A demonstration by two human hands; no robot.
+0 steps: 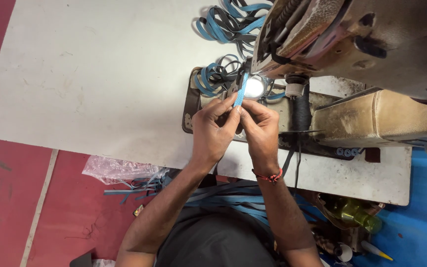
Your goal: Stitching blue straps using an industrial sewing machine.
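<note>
Both my hands meet at the needle area of a worn industrial sewing machine. My left hand and my right hand pinch the near end of a narrow blue strap, which runs up under the machine's head beside a bright lamp spot. A red thread band is on my right wrist. The needle itself is hidden by the head and my fingers.
A heap of blue and grey straps lies on the white table behind the machine. More straps rest on my lap. A clear plastic bag lies on the red floor, and a yellowish bottle sits at the lower right.
</note>
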